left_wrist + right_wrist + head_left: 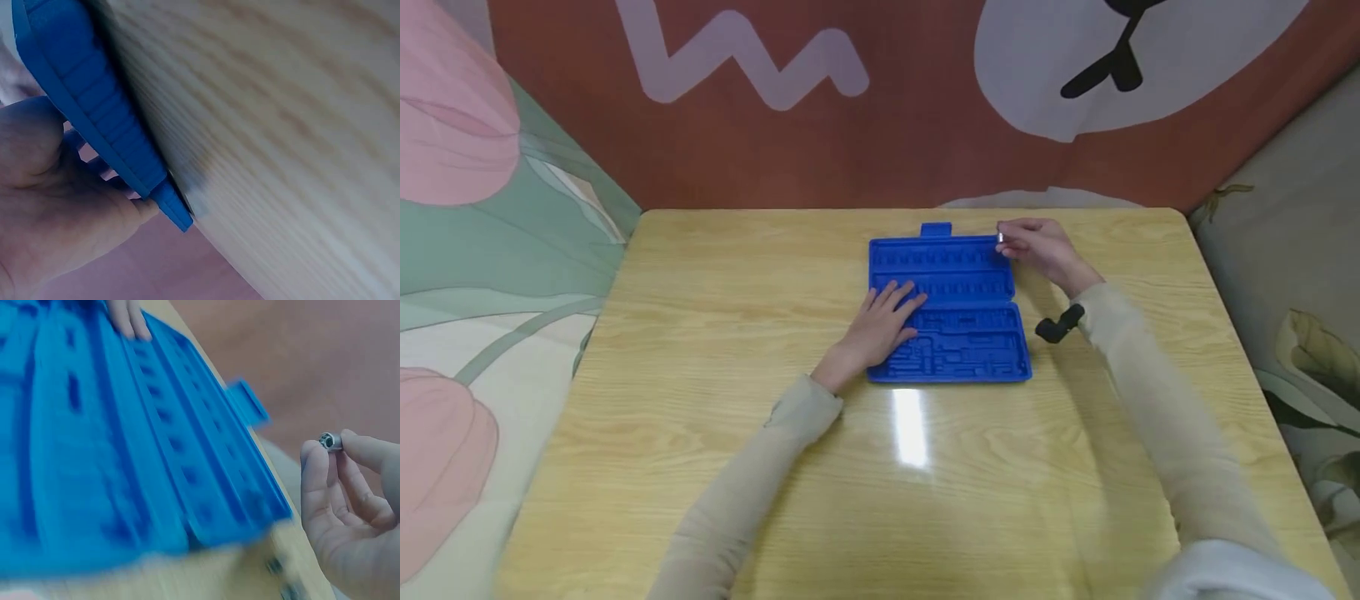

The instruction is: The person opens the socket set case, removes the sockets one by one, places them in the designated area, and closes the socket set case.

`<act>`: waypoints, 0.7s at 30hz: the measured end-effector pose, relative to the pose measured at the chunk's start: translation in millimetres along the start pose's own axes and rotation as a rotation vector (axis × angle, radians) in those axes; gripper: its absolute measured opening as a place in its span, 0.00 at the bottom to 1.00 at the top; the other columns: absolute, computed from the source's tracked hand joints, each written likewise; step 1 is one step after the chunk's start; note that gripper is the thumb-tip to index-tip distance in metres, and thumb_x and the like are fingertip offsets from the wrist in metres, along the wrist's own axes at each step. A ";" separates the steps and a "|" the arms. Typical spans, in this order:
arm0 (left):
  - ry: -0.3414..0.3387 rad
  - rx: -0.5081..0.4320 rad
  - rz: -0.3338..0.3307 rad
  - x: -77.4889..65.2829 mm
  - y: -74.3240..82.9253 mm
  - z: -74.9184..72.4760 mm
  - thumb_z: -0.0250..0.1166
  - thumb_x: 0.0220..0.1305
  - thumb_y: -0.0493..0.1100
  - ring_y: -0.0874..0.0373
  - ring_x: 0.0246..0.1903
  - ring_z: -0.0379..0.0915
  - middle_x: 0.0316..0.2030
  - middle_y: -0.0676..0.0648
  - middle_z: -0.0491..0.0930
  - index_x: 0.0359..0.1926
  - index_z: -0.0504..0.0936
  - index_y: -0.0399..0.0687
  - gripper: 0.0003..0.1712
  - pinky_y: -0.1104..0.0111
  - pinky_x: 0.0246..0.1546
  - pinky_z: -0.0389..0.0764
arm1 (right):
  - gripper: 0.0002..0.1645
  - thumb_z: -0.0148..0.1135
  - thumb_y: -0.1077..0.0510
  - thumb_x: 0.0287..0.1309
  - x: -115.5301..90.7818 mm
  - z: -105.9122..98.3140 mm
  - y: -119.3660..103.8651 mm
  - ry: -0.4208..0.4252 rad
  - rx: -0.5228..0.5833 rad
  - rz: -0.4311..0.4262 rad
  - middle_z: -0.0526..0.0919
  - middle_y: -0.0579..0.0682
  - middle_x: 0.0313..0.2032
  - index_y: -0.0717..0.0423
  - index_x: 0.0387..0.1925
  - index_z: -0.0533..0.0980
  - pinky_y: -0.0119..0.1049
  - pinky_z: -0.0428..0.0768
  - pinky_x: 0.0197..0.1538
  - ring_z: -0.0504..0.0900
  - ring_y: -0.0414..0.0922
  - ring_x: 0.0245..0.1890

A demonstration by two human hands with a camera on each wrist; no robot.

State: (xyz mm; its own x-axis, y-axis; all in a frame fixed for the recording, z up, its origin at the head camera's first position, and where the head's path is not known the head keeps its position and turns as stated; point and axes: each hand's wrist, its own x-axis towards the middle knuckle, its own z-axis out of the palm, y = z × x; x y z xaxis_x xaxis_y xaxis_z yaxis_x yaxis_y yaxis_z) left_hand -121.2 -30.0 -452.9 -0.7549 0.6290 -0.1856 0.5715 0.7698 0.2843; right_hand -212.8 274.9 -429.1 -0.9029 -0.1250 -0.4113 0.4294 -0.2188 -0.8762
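A blue plastic socket-set case (951, 310) lies unfolded on the table, its moulded slots showing in both halves. My left hand (880, 325) rests on the case's left side with fingers spread, across the hinge area. In the left wrist view that hand (69, 206) lies along the ribbed outer side of the case. My right hand (1043, 248) is at the far right corner of the upper half. Between thumb and fingertips it pinches a small silver socket (331, 442), its hollow end showing in the right wrist view.
The case's latch tab (936, 229) sticks out toward the wooden table's (737, 333) far edge. Small dark blurred pieces (275, 565) lie near the case's corner in the right wrist view. A black mount (1060, 323) sits at the right wrist. Printed fabric (775, 158) stands behind the table.
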 end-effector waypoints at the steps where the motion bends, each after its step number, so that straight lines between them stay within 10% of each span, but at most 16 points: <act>1: 0.003 -0.006 0.006 0.5 0.1 -0.4 0.47 0.75 0.53 0.44 0.73 0.36 0.75 0.44 0.46 0.75 0.53 0.54 0.32 0.49 0.70 0.38 | 0.13 0.65 0.62 0.60 -2.7 -9.5 -2.7 0.018 0.021 0.000 0.84 0.57 0.32 0.66 0.45 0.80 0.33 0.83 0.36 0.85 0.46 0.28; 12: 0.010 -0.028 0.002 -2.0 -1.6 -2.8 0.49 0.75 0.52 0.43 0.73 0.36 0.74 0.43 0.47 0.75 0.54 0.52 0.32 0.48 0.70 0.38 | 0.05 0.62 0.67 0.60 -18.2 -81.9 -22.4 0.203 -0.046 0.013 0.84 0.53 0.27 0.62 0.30 0.83 0.31 0.82 0.32 0.83 0.43 0.25; 21: 0.005 -0.035 0.013 0.7 0.3 -1.5 0.48 0.75 0.52 0.43 0.73 0.38 0.74 0.42 0.48 0.75 0.54 0.52 0.32 0.47 0.70 0.39 | 0.16 0.62 0.58 0.62 -9.0 -101.9 0.6 0.364 -0.457 -0.017 0.83 0.41 0.24 0.66 0.47 0.80 0.29 0.82 0.34 0.84 0.37 0.26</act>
State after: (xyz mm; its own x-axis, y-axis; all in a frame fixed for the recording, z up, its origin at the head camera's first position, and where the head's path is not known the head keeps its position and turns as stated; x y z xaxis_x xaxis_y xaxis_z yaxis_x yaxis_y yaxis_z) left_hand -122.1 -29.5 -451.5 -0.7495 0.6380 -0.1767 0.5694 0.7574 0.3197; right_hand -206.4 374.5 -451.5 -0.8929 0.2334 -0.3850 0.4356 0.2316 -0.8698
